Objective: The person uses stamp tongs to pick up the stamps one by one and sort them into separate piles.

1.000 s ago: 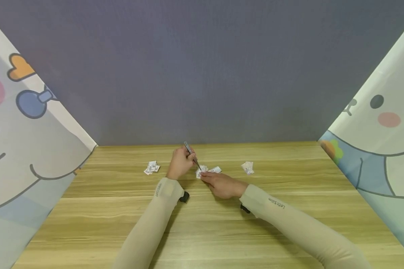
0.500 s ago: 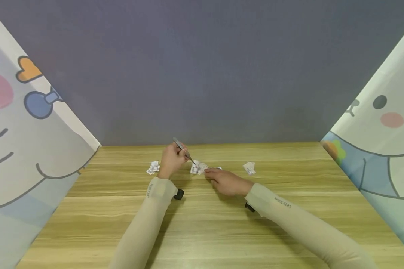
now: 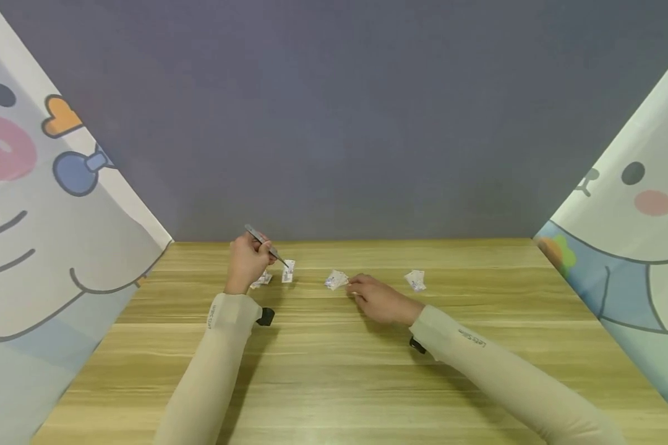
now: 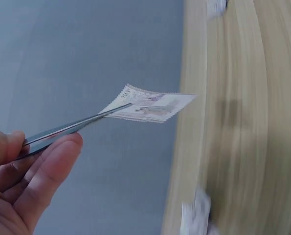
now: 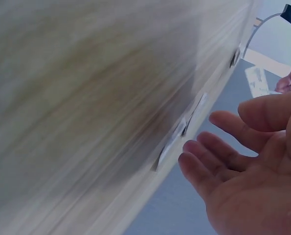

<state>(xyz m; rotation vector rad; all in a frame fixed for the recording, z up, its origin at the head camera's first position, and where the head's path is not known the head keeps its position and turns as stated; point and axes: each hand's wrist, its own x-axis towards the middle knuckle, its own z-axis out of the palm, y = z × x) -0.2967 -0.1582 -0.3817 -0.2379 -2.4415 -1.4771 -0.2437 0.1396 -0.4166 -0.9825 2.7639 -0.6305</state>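
My left hand (image 3: 247,262) pinches a pair of metal tweezers (image 4: 62,133) between thumb and fingers. The tweezer tips grip a postage stamp (image 4: 152,105) with toothed edges and a printed picture; it hangs above the table, slightly bent. Beneath that hand, partly hidden by it, lies a left pile of stamps (image 3: 263,280). My right hand (image 3: 384,301) hovers beside a middle pile of stamps (image 3: 336,280). Its fingers are loosely bent, with nothing between them in the right wrist view.
A small pile of stamps (image 3: 415,280) lies to the right on the wooden table (image 3: 334,371). A grey panel (image 3: 334,123) rises along the table's back edge, with cartoon-printed walls at both sides.
My left hand has carried a stamp in the tweezers leftward, from the middle pile to near the left pile. My right hand has drawn back slightly to the right from the middle pile.
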